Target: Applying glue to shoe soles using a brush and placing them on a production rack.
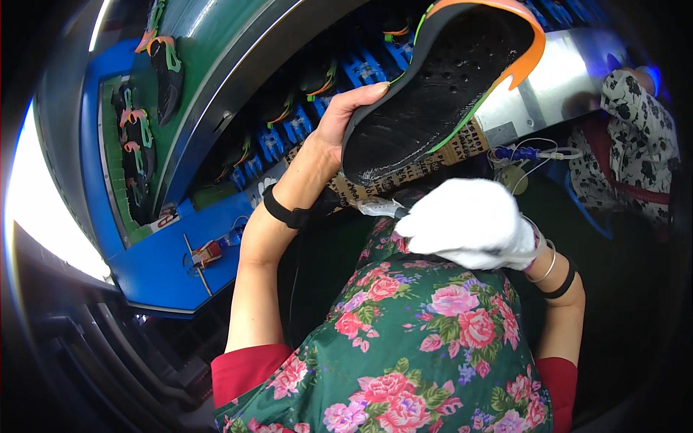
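Observation:
My bare left hand point(343, 119) grips the edge of a large black shoe sole point(426, 94) and holds it up, tilted. Its rim is orange and bright green at the far end, and the dark inner face is glossy in streaks. In a white glove, my right hand point(465, 224) is closed around the dark handle of a brush point(382, 208). The brush has a pale, whitish head that points left, below the sole's near end and apart from it. The glove hides the fingers.
Several shoe parts stand on blue holders point(364, 68) behind the sole. A printed cardboard strip point(462, 143) edges the metal rail point(556, 79). On the left are a green belt point(206, 65) and a blue table point(173, 270) with a red tool point(207, 252). Another person's patterned sleeve point(635, 130) shows right.

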`<move>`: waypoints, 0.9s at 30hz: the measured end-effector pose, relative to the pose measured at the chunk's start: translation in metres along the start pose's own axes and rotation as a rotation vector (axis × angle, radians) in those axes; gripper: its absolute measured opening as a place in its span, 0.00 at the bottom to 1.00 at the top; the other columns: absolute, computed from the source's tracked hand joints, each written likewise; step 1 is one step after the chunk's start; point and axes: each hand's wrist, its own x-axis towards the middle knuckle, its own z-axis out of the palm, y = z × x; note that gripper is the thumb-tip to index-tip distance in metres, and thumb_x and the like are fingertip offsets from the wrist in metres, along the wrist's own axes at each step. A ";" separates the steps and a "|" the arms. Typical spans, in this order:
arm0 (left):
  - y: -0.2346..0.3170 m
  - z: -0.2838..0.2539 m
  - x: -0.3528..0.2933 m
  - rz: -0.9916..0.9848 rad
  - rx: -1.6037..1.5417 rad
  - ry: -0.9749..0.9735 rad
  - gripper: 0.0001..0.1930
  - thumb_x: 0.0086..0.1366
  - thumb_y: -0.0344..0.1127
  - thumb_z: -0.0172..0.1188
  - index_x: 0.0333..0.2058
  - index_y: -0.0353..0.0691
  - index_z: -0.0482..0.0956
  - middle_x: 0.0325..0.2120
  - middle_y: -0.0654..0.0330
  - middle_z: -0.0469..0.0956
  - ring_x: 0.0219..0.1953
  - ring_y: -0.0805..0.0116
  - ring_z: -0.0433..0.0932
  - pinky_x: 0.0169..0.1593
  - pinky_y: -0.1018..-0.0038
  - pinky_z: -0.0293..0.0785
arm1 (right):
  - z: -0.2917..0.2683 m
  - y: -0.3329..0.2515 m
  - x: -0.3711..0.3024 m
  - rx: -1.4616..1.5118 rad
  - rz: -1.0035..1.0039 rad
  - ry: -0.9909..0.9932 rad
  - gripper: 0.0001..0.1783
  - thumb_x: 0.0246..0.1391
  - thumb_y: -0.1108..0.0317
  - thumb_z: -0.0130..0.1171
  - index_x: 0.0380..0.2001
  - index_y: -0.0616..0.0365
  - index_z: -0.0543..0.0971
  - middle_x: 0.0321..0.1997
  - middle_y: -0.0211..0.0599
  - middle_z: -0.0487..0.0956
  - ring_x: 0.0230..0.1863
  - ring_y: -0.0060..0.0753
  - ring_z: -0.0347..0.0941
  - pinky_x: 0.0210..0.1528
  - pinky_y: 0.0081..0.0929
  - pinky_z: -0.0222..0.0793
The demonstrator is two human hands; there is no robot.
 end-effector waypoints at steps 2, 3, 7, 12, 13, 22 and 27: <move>-0.001 0.005 -0.002 0.048 0.021 0.035 0.22 0.69 0.38 0.59 0.55 0.27 0.79 0.48 0.42 0.84 0.47 0.53 0.87 0.55 0.59 0.85 | 0.007 0.003 -0.003 0.059 0.086 0.096 0.12 0.49 0.72 0.73 0.40 0.51 0.89 0.42 0.32 0.89 0.41 0.37 0.86 0.44 0.30 0.81; 0.000 0.008 0.000 0.047 0.021 0.030 0.22 0.69 0.38 0.59 0.55 0.27 0.79 0.48 0.42 0.84 0.47 0.53 0.87 0.55 0.59 0.85 | -0.001 0.001 0.003 -0.007 0.085 0.131 0.13 0.49 0.73 0.72 0.40 0.51 0.89 0.42 0.34 0.89 0.42 0.38 0.85 0.44 0.31 0.81; -0.001 -0.002 0.002 0.100 0.195 0.143 0.30 0.68 0.47 0.58 0.61 0.31 0.73 0.56 0.39 0.77 0.54 0.45 0.81 0.60 0.52 0.78 | 0.007 0.003 0.006 0.081 0.103 0.105 0.13 0.48 0.76 0.71 0.39 0.54 0.89 0.41 0.36 0.89 0.43 0.39 0.85 0.45 0.31 0.81; 0.000 -0.015 0.011 0.088 0.344 0.115 0.44 0.67 0.60 0.55 0.73 0.36 0.58 0.68 0.31 0.62 0.64 0.33 0.71 0.66 0.42 0.69 | 0.012 0.003 0.009 0.013 0.244 0.361 0.07 0.47 0.78 0.73 0.32 0.56 0.88 0.40 0.39 0.89 0.40 0.37 0.86 0.42 0.31 0.81; -0.004 -0.011 0.013 0.097 0.294 0.112 0.44 0.68 0.61 0.53 0.73 0.36 0.58 0.68 0.30 0.62 0.64 0.33 0.71 0.67 0.42 0.69 | 0.014 0.009 0.008 0.014 0.187 0.280 0.07 0.47 0.77 0.73 0.31 0.56 0.89 0.39 0.39 0.89 0.40 0.36 0.86 0.42 0.30 0.81; -0.050 -0.005 -0.006 0.107 -0.303 0.120 0.39 0.75 0.65 0.40 0.72 0.41 0.61 0.67 0.44 0.69 0.63 0.41 0.74 0.66 0.44 0.71 | -0.032 0.020 0.010 -0.079 0.242 0.277 0.09 0.49 0.76 0.72 0.36 0.55 0.89 0.41 0.38 0.88 0.41 0.35 0.85 0.44 0.30 0.81; -0.074 0.002 -0.010 0.014 -0.330 0.027 0.40 0.74 0.67 0.39 0.73 0.45 0.60 0.66 0.43 0.69 0.64 0.34 0.71 0.65 0.36 0.69 | -0.071 0.032 0.031 -0.524 0.052 0.339 0.12 0.50 0.76 0.70 0.39 0.57 0.89 0.41 0.38 0.88 0.42 0.38 0.85 0.45 0.31 0.81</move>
